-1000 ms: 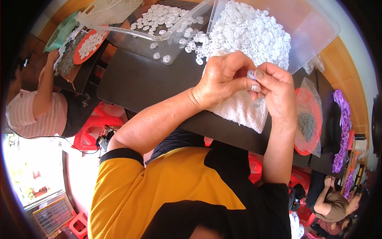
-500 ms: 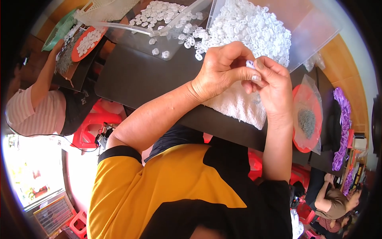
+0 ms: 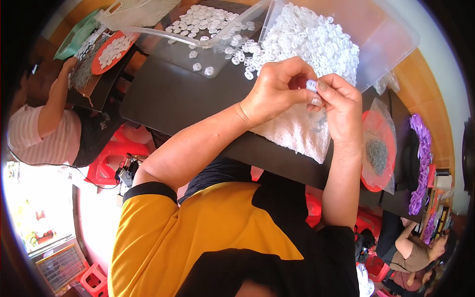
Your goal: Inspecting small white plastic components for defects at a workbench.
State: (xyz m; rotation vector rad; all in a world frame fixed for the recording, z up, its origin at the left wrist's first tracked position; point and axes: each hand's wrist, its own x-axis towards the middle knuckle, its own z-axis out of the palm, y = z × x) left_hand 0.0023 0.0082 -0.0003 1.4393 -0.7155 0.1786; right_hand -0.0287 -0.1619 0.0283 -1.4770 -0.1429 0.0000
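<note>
Between the fingertips of both my hands sits a small white oval plastic piece (image 3: 311, 85) with dark openings on its face. My left hand (image 3: 279, 89) is closed, thumb and fingers pinching it from the left. From the right, my right hand (image 3: 342, 106) pinches its edge with thumb and forefinger; the other fingers are curled and partly hidden. Beneath the hands a white towel (image 3: 294, 134) lies at the table's near edge, with a few thin grey bits on it. Just beyond, a heap of similar white pieces (image 3: 311, 42) fills a clear plastic bin (image 3: 383, 54).
A dark table (image 3: 168, 99) carries a second clear tray (image 3: 163, 37) and loose white pieces (image 3: 203, 20). At right are a red plate (image 3: 368, 123) with a bag of small grey parts (image 3: 377, 156) and a purple bundle (image 3: 420, 158). Another person (image 3: 47, 126) sits at left.
The white piece has turned between my fingers and shows more of its face. My hands stay in nearly the same place, while the whole view has shifted slightly.
</note>
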